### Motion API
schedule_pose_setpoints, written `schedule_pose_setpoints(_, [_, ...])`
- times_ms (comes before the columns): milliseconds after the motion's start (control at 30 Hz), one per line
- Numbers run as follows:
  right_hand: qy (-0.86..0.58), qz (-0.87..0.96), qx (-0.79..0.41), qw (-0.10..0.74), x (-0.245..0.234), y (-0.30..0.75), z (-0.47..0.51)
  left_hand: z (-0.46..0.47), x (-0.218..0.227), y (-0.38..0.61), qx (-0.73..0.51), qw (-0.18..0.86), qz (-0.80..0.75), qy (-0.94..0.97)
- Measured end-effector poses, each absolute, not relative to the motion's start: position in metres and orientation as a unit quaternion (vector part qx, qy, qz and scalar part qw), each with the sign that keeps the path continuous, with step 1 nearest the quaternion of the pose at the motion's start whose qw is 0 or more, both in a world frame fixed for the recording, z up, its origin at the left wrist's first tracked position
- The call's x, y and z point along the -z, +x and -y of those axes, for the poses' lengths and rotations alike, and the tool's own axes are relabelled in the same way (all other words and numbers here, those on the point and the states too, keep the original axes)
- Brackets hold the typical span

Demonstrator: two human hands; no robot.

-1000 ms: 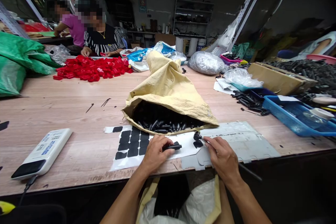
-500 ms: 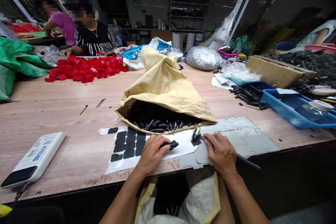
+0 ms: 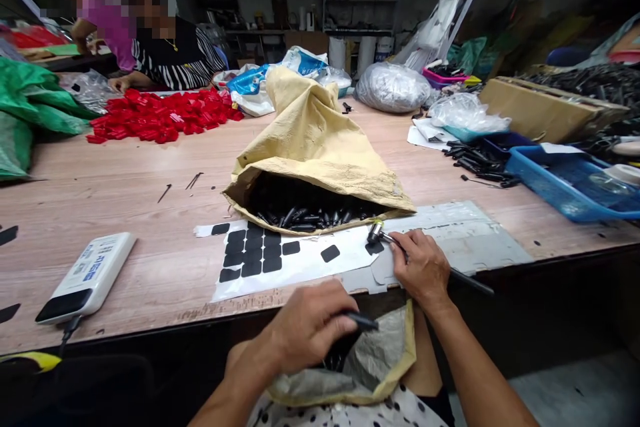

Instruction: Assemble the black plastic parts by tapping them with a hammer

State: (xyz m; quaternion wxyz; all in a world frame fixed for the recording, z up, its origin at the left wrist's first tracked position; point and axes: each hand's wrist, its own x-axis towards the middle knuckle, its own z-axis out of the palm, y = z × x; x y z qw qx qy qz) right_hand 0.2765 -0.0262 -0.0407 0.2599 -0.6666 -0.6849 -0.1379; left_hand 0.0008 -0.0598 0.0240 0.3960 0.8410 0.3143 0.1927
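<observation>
Head view: a person's two bare hands work at the near edge of a long wooden table (image 3: 125, 193); co-workers sit at its far left corner.
Left hand (image 3: 305, 327): below the table edge, with its fingers pinched shut on a slim black part (image 3: 361, 321). The part is held just above the open mouth of a lap bag (image 3: 380, 373).
Right hand (image 3: 423, 270): on the table, closed round the thin handle of a metal-headed tool (image 3: 375, 232). The tool's head rests on a black square pad (image 3: 374, 248) at the right end of a white backing sheet (image 3: 300, 270).
Nearby: a yellow sack (image 3: 320, 140) lies open just behind the sheet, full of black parts. A grid of black squares (image 3: 253, 255) is on the sheet, and a white power bank (image 3: 85, 277) lies well to the left.
Risk, part: the pinch is only at the part's end. It looks as if it could slip and fall past the bag's rim to the floor, as the bag mouth sags on one side.
Risk, tool: its handle overhangs the table edge, so a nudge from the right wrist could probably tip it off or drag the pad askew.
Change, left hand: half a second ago it lay on the white sheet beside the tool, gripping a black part there. It has since dropped off the table to the lap.
Change, sheet: two loose black squares now show where that hand had been.
Change, right hand: it still grips the tool at the same pad.
</observation>
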Motion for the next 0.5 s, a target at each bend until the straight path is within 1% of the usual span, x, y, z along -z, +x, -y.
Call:
schedule_pose_setpoints(33, [-0.667, 0.684, 0.138, 0.260, 0.040, 0.276, 0.026, 0.070, -0.024, 0.005, -0.152, 0.399, -0.314, 0.848])
schedule_pose_setpoints(100, [-0.667, 0.684, 0.141, 0.259, 0.040, 0.276, 0.027, 0.085, -0.012, 0.013, -0.080, 0.377, -0.359, 0.850])
schedule_pose_setpoints(200, [-0.664, 0.686, 0.148, 0.259, 0.041, 0.276, 0.027, 0.094, 0.025, 0.020, 0.012, 0.317, -0.483, 0.816])
schedule_pose_setpoints(267, [-0.660, 0.687, 0.153, 0.262, 0.042, 0.277, 0.027, 0.095, 0.049, 0.020, 0.050, 0.302, -0.540, 0.784])
schedule_pose_setpoints(367, [-0.653, 0.691, 0.163, 0.266, 0.044, 0.278, 0.026, 0.095, 0.060, 0.019, 0.038, 0.321, -0.555, 0.766])
schedule_pose_setpoints(433, [-0.648, 0.693, 0.169, 0.268, 0.046, 0.278, 0.025, 0.094, 0.046, 0.019, -0.015, 0.350, -0.522, 0.778])
schedule_pose_setpoints(500, [-0.645, 0.694, 0.172, 0.270, 0.047, 0.279, 0.024, 0.088, 0.020, 0.021, -0.082, 0.390, -0.465, 0.790])
